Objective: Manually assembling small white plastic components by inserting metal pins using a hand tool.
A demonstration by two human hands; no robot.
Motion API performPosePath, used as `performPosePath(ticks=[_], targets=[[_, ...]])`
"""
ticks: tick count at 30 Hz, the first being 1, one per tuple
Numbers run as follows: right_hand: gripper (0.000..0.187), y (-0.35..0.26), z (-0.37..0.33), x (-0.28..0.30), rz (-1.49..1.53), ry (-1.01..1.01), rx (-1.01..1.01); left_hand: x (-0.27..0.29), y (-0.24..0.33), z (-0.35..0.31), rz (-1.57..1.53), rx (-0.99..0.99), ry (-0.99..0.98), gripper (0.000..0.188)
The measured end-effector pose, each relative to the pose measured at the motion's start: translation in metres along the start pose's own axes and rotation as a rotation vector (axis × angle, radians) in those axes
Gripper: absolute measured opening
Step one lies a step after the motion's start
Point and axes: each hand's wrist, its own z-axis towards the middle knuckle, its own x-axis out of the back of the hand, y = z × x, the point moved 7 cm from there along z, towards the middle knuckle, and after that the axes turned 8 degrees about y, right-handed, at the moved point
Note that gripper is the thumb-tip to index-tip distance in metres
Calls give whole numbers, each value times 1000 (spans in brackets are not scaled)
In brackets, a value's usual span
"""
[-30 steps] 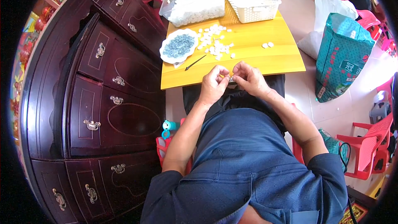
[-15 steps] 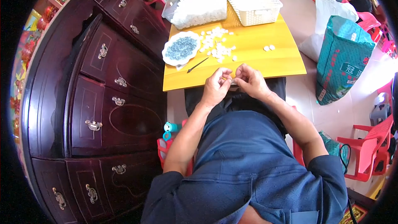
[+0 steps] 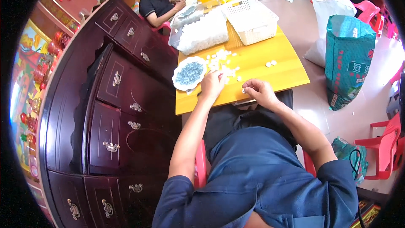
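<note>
My left hand (image 3: 212,85) reaches over the yellow table (image 3: 280,74) to the near edge of a scatter of small white pieces (image 3: 220,58). Its fingers are bunched together, and what they hold, if anything, is hidden. Beside it stands a white scalloped plate (image 3: 175,83) heaped with small blue-grey bits (image 3: 190,73). My right hand (image 3: 260,94) hovers at the table's front edge, thumb and fingers pinched on a small white piece (image 3: 244,90). A dark slim tool (image 3: 199,94) is mostly covered by my left wrist.
A clear bin of white pieces (image 3: 204,33) and a white perforated basket (image 3: 257,31) stand at the table's far end. Another person (image 3: 157,6) sits beyond, at the left. Dark wooden drawers (image 3: 101,114) line the left; a green sack (image 3: 348,63) stands right.
My hands, together at the table's edge before, have parted. The left has moved forward and left to the white pieces; the right stays near the edge. The view has shifted, showing more of the other person.
</note>
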Motion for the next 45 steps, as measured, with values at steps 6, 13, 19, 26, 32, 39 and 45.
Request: performPosePath(ticks=[6, 13, 19, 26, 32, 39, 45], targets=[[17, 7, 4, 4, 121, -11, -81, -24, 5, 5, 97, -51, -32, 13], [15, 3, 4, 4, 108, -20, -89, -28, 5, 7, 172, -2, -71, 12], [13, 6, 11, -4, 62, -50, -51, 6, -3, 6, -93, 14, 132, 11], [7, 6, 3, 1, 229, -102, -140, 20, 13, -40, -487, 229, 266, 9], [10, 17, -8, 3, 269, -84, -213, -6, 15, -84, -918, 705, -44, 17], [13, 12, -11, -25, 336, -171, -259, 8, 16, -94, -982, 701, -99, 19], [12, -5, -13, -21, 381, -185, -282, -2, 28, -93, -1011, 627, -153, 18]])
